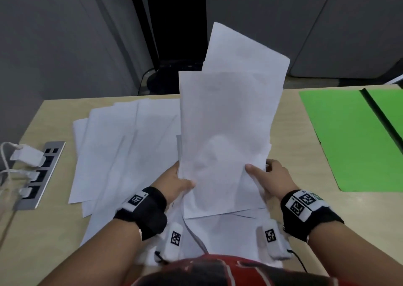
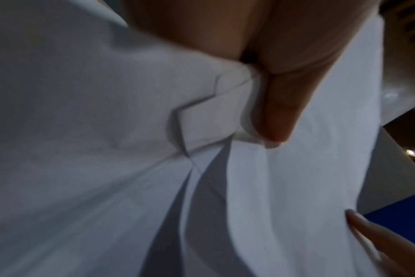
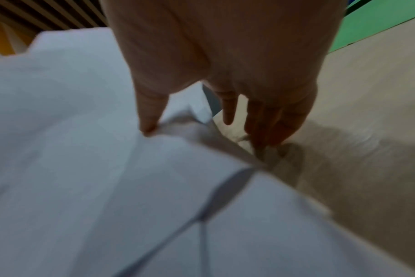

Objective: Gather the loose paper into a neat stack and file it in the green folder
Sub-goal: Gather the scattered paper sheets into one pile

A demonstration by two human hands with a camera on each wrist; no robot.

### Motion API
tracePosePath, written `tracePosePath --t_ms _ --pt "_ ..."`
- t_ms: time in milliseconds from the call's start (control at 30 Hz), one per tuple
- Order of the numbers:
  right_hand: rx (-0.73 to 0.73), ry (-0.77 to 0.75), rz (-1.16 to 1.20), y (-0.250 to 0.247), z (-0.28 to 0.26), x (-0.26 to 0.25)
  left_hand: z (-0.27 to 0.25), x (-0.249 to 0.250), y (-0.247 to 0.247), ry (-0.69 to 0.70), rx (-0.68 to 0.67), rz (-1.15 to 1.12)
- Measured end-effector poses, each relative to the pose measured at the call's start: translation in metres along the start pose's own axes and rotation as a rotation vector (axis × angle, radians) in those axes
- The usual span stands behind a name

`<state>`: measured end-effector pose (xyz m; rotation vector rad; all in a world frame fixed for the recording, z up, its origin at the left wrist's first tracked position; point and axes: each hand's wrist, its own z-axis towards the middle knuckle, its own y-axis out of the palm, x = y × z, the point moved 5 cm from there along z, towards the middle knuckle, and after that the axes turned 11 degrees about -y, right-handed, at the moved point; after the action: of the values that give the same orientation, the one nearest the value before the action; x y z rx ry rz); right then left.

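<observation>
Both hands hold up a bundle of white sheets point(image 1: 229, 120), uneven and tilted away from me above the table. My left hand point(image 1: 176, 181) pinches its lower left edge, thumb on top, and the left wrist view shows the thumb point(image 2: 275, 116) pressing crumpled paper point(image 2: 308, 168). My right hand point(image 1: 266, 174) holds the lower right edge, thumb on the front and fingers behind; the right wrist view shows the thumb point(image 3: 149, 120) on the paper point(image 3: 83, 150). More loose sheets point(image 1: 122, 150) lie fanned on the table to the left. The open green folder point(image 1: 351, 137) lies flat at the right.
A grey power strip point(image 1: 41, 174) with white plugs and cables sits set into the wooden table point(image 1: 294, 155) at the left. Beyond the table's far edge stand a dark chair base and grey partitions. Bare table lies between the paper and the folder.
</observation>
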<state>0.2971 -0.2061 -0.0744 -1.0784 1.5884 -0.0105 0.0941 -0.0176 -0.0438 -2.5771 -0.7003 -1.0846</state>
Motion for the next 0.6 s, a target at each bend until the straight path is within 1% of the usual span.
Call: tracePosePath --t_ms 67,133,167,200,233,333,400,467,533,600 --pt "-0.052 -0.085 0.244 -0.001 -0.011 -0.011 -0.008 0.006 -0.004 0.044 -0.043 -0.071" --pt "-0.129 -0.156 0.428 -0.001 -0.024 -0.029 -0.016 0.015 -0.008 0.089 -0.046 -0.092" --pt "-0.129 -0.194 0.498 -0.003 -0.031 -0.04 -0.02 0.021 -0.01 0.121 -0.034 -0.09" --pt "-0.097 -0.23 0.529 -0.008 -0.035 -0.052 -0.025 0.028 -0.012 0.156 -0.014 -0.081" --pt "-0.034 -0.283 0.511 -0.014 -0.038 -0.063 -0.03 0.036 -0.013 0.198 0.012 -0.07" --pt "0.179 -0.459 0.299 -0.036 -0.045 -0.094 -0.053 0.069 -0.013 0.356 0.101 -0.009" --pt "0.296 -0.569 0.299 -0.049 -0.057 -0.116 -0.069 0.088 -0.012 0.465 0.184 0.013" --pt "0.38 -0.682 0.307 -0.058 -0.074 -0.136 -0.087 0.104 -0.01 0.566 0.272 0.021" --pt "0.457 -0.777 0.292 -0.065 -0.091 -0.152 -0.106 0.116 -0.008 0.664 0.329 0.011" --pt "0.48 -0.848 0.317 -0.069 -0.105 -0.165 -0.124 0.124 -0.006 0.756 0.382 0.035"
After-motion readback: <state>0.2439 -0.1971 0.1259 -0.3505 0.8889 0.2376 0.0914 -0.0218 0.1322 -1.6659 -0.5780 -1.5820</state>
